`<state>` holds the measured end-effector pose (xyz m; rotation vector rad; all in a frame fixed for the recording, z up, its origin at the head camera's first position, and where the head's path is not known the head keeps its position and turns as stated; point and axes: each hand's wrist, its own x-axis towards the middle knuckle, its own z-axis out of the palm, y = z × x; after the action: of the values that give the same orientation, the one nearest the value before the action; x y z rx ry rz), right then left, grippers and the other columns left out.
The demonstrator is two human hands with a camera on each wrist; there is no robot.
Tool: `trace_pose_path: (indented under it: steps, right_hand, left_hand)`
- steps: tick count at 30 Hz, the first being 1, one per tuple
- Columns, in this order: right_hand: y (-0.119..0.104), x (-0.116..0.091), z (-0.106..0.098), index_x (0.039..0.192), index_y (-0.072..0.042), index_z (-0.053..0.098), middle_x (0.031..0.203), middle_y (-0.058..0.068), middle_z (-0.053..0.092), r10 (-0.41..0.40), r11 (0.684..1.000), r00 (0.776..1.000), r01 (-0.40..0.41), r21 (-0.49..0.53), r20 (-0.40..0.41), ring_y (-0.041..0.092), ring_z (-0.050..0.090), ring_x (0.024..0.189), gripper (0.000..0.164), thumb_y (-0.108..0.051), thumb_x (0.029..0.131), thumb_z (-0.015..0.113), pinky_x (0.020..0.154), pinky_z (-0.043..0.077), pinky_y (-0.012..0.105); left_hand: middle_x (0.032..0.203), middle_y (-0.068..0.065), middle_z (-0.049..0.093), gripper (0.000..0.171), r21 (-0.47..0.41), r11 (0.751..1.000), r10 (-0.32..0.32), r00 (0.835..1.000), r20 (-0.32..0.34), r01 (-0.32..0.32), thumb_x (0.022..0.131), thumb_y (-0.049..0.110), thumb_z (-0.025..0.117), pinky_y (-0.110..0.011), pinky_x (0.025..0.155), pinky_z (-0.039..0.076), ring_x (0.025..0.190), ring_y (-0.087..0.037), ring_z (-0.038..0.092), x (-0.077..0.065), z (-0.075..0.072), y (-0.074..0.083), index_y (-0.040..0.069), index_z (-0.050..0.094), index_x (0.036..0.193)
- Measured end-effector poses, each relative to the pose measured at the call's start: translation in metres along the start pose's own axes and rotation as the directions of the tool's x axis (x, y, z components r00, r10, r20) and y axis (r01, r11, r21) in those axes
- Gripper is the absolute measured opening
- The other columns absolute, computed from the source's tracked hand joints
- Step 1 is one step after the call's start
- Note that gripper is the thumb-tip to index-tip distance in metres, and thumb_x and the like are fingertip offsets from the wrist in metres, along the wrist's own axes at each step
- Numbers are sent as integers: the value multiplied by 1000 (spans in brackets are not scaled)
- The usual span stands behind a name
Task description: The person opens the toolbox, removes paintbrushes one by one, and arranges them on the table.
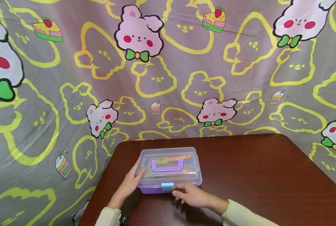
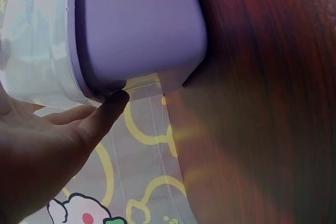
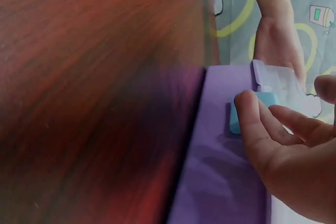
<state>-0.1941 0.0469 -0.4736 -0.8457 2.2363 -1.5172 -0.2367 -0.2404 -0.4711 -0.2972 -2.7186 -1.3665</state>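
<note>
A plastic storage box [image 1: 145,190] with a purple base and a clear lid stands on the table, its lid down. A purple carry handle [image 1: 167,169] lies flat on top. Through the lid shows a paintbrush [image 1: 175,158] with an orange handle. My left hand [image 1: 129,182] rests along the box's left side, thumb over the lid's edge; in the left wrist view a fingertip [image 2: 119,97] meets the rim. At the front, my right hand [image 1: 194,195] has thumb and bent fingers at the light-blue latch [image 1: 167,186], with fingertips [image 3: 247,100] over it in the right wrist view.
The dark reddish-brown table [image 1: 249,175] extends to the right of the box. A patterned cloth [image 1: 179,78] with cartoon rabbits hangs behind and to the sides. A dark wristband [image 1: 124,219] shows at the left wrist.
</note>
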Motion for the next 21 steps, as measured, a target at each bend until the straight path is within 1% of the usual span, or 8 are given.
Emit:
trace_pose_path:
  steps: [2, 4, 6, 8, 11, 15, 21]
  right_hand:
    - [2, 2, 2, 114, 6, 61, 88, 11, 66, 39, 996, 999, -41, 85, 25, 18, 62, 72, 33, -21, 98, 52, 61, 53, 29]
    - [5, 3, 5, 114, 9, 60, 94, 15, 65, 79, 981, 996, -85, 174, 42, 24, 63, 80, 32, -19, 98, 51, 65, 54, 34]
    - [8, 4, 8, 113, 12, 58, 98, 17, 64, 115, 958, 992, -125, 258, 57, 29, 62, 85, 34, -18, 99, 50, 68, 54, 40]
    - [12, 4, 12, 113, 15, 55, 100, 18, 63, 145, 931, 987, -158, 330, 61, 30, 63, 86, 36, -18, 100, 48, 68, 54, 43]
    - [17, 5, 18, 112, 18, 52, 98, 18, 64, 187, 885, 980, -199, 421, 69, 27, 64, 82, 40, -20, 100, 46, 66, 55, 39]
    - [23, 7, 24, 112, 17, 52, 94, 15, 65, 236, 829, 969, -243, 504, 78, 21, 64, 78, 46, -27, 100, 45, 64, 54, 31]
    - [29, 10, 27, 113, 14, 51, 93, 12, 66, 312, 751, 946, -301, 588, 87, 20, 65, 80, 55, -38, 98, 45, 68, 53, 30]
  left_hand:
    - [153, -18, 21, 68, -6, 1000, -10, 1000, 2, 10, 97, 39, 51, -56, 108, 19, 138, -37, 21, 0, -1, 1, 14, 20, 152]
    - [153, -18, 21, 68, -11, 1000, -18, 1000, 3, 18, 97, 38, 51, -56, 108, 19, 138, -36, 22, 0, -1, 1, 15, 20, 152]
    - [154, -17, 21, 68, -14, 1000, -27, 1000, 2, 27, 97, 40, 51, -56, 108, 19, 138, -36, 21, -1, -2, 2, 15, 20, 152]
    - [154, -16, 21, 69, -15, 999, -31, 1000, 4, 31, 96, 41, 51, -56, 108, 19, 138, -36, 21, -2, -1, 2, 15, 20, 152]
    - [153, -18, 21, 70, -14, 999, -32, 999, 7, 32, 96, 41, 51, -56, 108, 18, 138, -37, 21, -2, -1, 2, 14, 20, 152]
    - [153, -18, 21, 69, -15, 999, -31, 1000, 4, 31, 97, 39, 52, -56, 108, 18, 138, -37, 21, -2, -1, 2, 13, 20, 152]
    - [153, -19, 21, 69, -15, 1000, -25, 1000, 8, 25, 97, 39, 52, -56, 108, 18, 138, -37, 21, -1, -2, 3, 13, 19, 152]
